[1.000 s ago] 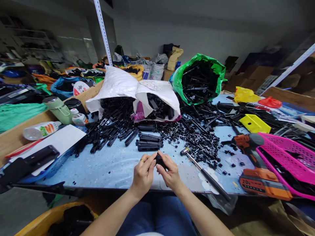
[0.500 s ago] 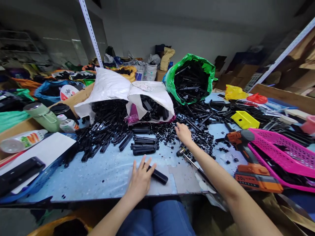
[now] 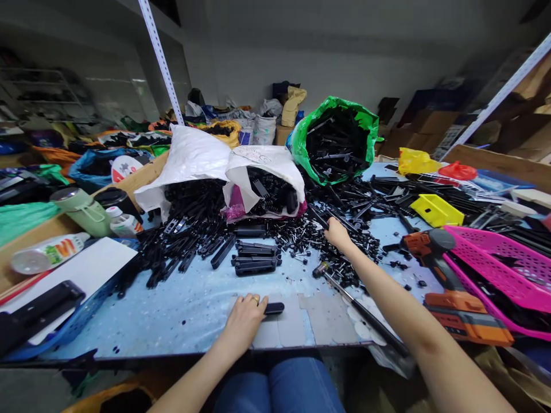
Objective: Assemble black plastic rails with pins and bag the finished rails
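Note:
My left hand (image 3: 246,316) is closed over one end of a black plastic part (image 3: 274,308) near the front edge of the bench. Farther right, my right hand (image 3: 337,234) reaches into a pile of small black-headed pins (image 3: 301,238), its fingers drawn together; what they hold, if anything, is hidden. Several black folded parts (image 3: 256,264) lie side by side beyond my left hand. A metal-shafted tool (image 3: 344,292) with a dark handle rests below my right hand.
White bags (image 3: 198,152) and a green bag (image 3: 336,140) spill black parts at the back. An orange drill (image 3: 451,298) and pink basket (image 3: 508,275) stand right. Bottles (image 3: 51,252) and a green flask (image 3: 84,211) are left.
My left hand has closed around the black part, which has turned more level. My right hand has shifted right over the pins. The view has moved slightly.

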`<state>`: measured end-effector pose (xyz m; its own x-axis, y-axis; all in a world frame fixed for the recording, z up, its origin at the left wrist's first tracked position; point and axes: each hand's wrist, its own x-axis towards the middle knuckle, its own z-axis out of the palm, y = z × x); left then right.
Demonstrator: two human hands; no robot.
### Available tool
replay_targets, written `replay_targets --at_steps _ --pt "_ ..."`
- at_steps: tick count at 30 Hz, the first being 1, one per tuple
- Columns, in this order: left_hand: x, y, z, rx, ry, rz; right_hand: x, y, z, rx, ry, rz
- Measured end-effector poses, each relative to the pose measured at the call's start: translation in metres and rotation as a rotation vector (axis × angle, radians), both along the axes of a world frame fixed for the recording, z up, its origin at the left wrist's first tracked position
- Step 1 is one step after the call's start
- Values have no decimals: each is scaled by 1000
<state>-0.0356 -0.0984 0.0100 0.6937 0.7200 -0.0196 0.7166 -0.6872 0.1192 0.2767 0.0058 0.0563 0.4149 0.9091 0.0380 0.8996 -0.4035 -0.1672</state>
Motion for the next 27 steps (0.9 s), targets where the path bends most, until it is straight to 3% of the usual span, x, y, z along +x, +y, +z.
replay_targets --at_steps 3,7,9,11,17,23,27 --pt "8 1 1 -82 -64 -60 -17 -62 4 -43 48 166" --pt "16 4 3 -172 -137 -91 -57 -143 0 -117 77 636" --pt "18 7 4 -194 -146 -112 -76 -168 -7 -161 22 824" --pt "18 8 7 -205 -143 -134 -89 -179 -17 -174 -31 911" --pt "18 8 11 -232 -101 -145 -102 -173 -36 -137 -111 879" --pt "19 7 13 -241 -108 -144 -106 -172 -35 -210 -94 839" --pt "17 6 14 -247 -171 -137 -111 -175 -30 -175 -135 797"
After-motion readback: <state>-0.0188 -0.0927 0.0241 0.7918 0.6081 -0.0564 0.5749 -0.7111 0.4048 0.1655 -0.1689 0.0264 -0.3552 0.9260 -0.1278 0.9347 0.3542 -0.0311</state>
